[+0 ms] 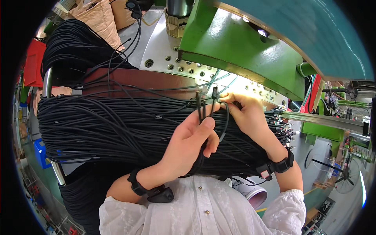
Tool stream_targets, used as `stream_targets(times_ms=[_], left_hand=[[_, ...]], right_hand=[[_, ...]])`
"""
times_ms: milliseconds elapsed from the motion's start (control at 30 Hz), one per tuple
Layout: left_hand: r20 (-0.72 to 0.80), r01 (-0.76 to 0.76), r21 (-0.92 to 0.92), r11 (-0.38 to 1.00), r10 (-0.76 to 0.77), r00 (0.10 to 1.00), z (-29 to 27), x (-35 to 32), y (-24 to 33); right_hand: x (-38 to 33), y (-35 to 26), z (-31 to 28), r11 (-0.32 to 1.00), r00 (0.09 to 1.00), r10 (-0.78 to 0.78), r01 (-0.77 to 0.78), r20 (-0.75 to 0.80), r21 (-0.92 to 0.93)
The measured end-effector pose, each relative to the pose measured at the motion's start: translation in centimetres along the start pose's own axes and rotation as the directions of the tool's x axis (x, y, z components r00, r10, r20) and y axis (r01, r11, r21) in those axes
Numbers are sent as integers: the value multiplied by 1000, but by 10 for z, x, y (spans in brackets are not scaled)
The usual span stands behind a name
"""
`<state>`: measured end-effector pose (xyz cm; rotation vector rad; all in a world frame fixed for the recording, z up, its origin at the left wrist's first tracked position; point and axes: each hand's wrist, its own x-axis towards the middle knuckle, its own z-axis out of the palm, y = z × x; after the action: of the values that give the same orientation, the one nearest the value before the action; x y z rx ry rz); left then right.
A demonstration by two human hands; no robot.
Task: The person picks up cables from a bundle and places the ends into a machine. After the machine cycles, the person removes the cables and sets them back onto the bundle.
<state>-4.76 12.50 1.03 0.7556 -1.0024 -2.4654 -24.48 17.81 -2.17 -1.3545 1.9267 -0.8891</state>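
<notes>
Left hand grips approx. 3 black cables, ends up, just above the big bundle under both hands. Right hand pinches 1 cable end at the green press. Progress: early, I think; most of the bundle is not yet picked.

I take the green machine housing as my landmark. Just under its lower edge I see a grey metal plate dotted with bolt holes. Far to its left sits a red crate, a blue bin lower down, and brown sacks at upper left.
</notes>
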Motion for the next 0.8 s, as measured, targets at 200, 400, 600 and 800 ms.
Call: stream_targets(times_ms=[200, 400, 600, 800], left_hand=[[-8, 68, 0, 998, -68, 998, 6, 6, -3], [-24, -5, 215, 977, 11, 1000, 12, 7, -13], [-120, -1, 112, 994, 15, 993, 12, 10, -11], [33, -63, 451, 890, 53, 998, 9, 5, 5]], right_hand=[[0, -15, -11, 892, 982, -157, 186, 104, -412], [-6, -47, -22, 822, 966, 232, -257, 113, 508], [-13, -46, -10, 937, 912, -276, 184, -305, -299], [0, -8, -14, 781, 777, -565, 395, -278, -484]])
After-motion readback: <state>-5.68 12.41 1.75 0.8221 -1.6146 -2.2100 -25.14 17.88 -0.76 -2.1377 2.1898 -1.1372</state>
